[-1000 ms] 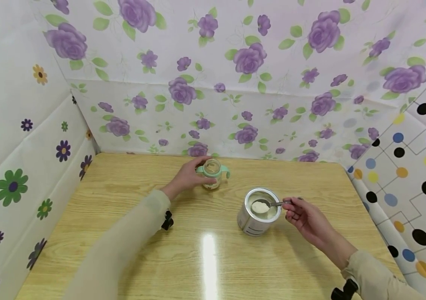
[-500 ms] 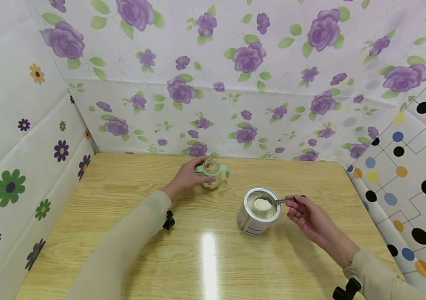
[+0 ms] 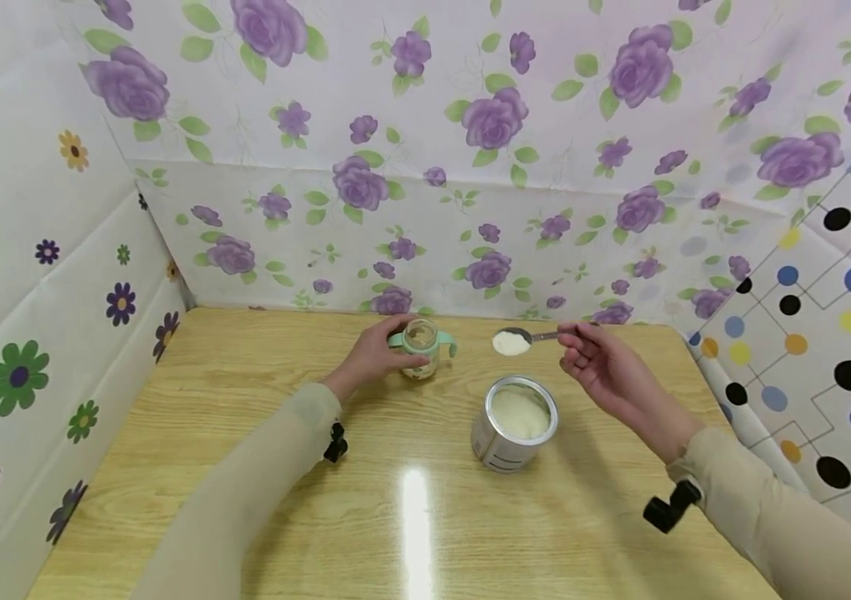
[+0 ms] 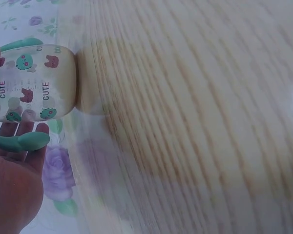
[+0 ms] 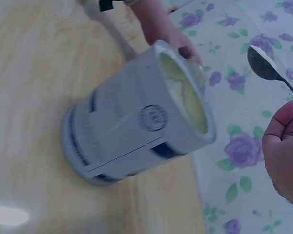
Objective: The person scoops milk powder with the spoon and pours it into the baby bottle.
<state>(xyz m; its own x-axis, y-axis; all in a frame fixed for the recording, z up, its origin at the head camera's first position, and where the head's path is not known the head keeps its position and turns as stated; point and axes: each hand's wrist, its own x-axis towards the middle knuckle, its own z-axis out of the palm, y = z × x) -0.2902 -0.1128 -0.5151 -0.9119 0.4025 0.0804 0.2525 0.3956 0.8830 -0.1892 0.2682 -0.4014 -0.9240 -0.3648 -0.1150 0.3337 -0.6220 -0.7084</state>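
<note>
A small clear baby bottle [image 3: 422,348] with mint-green handles and cartoon prints stands open near the table's far edge; its side shows in the left wrist view as bottle [image 4: 36,83]. My left hand [image 3: 376,354] grips it from the left. My right hand [image 3: 598,358] pinches the handle of a metal spoon [image 3: 518,340] heaped with white powder, held in the air right of the bottle and above the tin. The open silver tin [image 3: 513,423] of white powder stands on the table; in the right wrist view the tin [image 5: 136,122] fills the middle, with the spoon [image 5: 266,63] above it.
The wooden table [image 3: 245,467] is walled by flowered sheets [image 3: 470,167] at the back and left, and a dotted sheet [image 3: 830,333] on the right. A bright light reflection [image 3: 416,508] lies on the near tabletop.
My right hand has lifted the heaped spoon out of the tin and carried it up and back, toward the bottle. My left hand and the bottle have stayed put.
</note>
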